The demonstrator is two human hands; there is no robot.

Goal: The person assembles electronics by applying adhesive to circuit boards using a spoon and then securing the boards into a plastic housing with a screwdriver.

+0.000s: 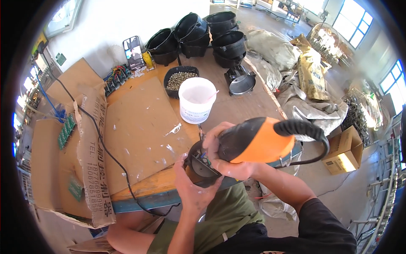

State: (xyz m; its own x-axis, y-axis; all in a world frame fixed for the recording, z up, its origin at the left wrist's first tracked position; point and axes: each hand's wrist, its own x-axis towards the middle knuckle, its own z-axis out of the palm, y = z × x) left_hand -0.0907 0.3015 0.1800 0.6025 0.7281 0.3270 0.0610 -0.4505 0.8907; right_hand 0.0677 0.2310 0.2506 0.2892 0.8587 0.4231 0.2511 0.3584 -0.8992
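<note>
My right hand [231,167] is wrapped round an orange and black corded power tool [264,142], probably an electric screwdriver. Its working end points down into a round black plastic housing [198,168] and is hidden behind my fingers. My left hand [193,194] grips that housing from below and the left, at the table's near edge. Inside the housing a small part of a circuit board [206,160] and some wires show. Just beyond my hands stands a white plastic bucket [196,101] with a thin stick leaning in it.
Stacked black housings [228,46] line the back, with a loose black part [242,80] nearer. A black tray [172,86] holds small screws or similar pieces. A phone [134,53] leans on the wall. At left, a black cable [99,131] crosses a cardboard box [91,169]. Sacks [313,70] lie right.
</note>
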